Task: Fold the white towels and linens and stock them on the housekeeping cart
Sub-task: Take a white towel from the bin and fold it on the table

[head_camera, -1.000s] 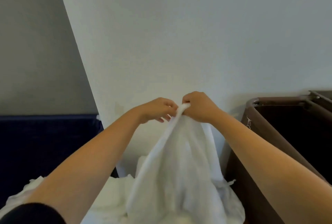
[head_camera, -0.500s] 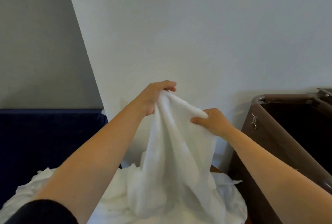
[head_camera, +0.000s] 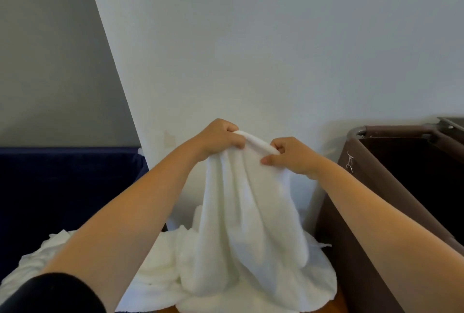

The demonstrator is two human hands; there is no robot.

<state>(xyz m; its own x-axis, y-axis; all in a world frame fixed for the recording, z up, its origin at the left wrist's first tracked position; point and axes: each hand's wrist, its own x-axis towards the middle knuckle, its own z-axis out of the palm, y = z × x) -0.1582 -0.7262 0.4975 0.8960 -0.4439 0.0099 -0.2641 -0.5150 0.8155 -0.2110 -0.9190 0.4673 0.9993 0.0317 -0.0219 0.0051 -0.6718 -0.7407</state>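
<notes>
Raised both arms forward and gripped the towel [head_camera: 251, 212] by its top edge. Curled the left hand [head_camera: 221, 139] over the hem and pinched it just beside with the right hand [head_camera: 291, 156]. Let the rest hang onto the linen pile [head_camera: 155, 270] below. Worked close to the wall [head_camera: 251, 49], between the navy panel [head_camera: 62, 187] and the brown bin [head_camera: 356, 225]. Half a second before, had the right hand lower, on the towel's side.

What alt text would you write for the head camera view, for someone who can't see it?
A person's left hand and right hand grip the top edge of a white towel, holding it up over a pile of white linens. A brown bin stands to the right, a pale wall behind.
</notes>
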